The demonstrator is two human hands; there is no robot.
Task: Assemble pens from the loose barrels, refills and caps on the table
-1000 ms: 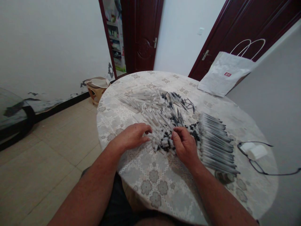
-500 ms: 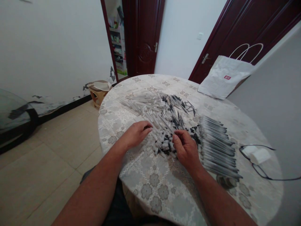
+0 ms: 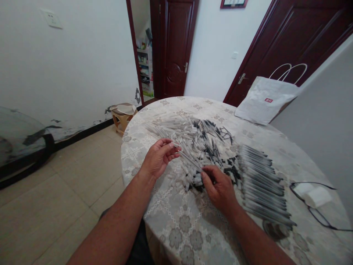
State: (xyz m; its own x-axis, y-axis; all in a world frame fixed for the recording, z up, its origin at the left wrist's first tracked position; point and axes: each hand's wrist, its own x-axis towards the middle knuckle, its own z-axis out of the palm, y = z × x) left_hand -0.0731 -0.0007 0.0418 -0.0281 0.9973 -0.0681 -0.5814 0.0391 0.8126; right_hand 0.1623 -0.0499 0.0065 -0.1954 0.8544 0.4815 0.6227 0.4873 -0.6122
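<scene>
My left hand (image 3: 161, 156) is closed in a pinch, with a small whitish pen cap (image 3: 174, 145) at its fingertips. My right hand (image 3: 219, 184) grips the near end of a slim, pale pen barrel (image 3: 191, 159), which slants up toward the left fingers. Whether barrel and cap touch I cannot tell. Beneath and beyond both hands spreads a loose pile of translucent pen barrels (image 3: 173, 126). Black pen refills (image 3: 213, 129) lie at its right, and small black plugs (image 3: 233, 171) are scattered nearer the right hand. A row of pens (image 3: 261, 184) lies right of that hand.
The round table has a flowered cloth (image 3: 176, 221). Eyeglasses (image 3: 317, 217) and a white tissue roll (image 3: 318, 195) rest at its right, with a round, dark glassy object (image 3: 275, 229) near my right forearm. A white paper bag (image 3: 266, 101) stands behind; a stool (image 3: 122, 117) is left.
My left hand has lifted from the pile and turned, now showing the cap in its fingers. The pale barrel now stretches between the hands. The whole view has shifted slightly.
</scene>
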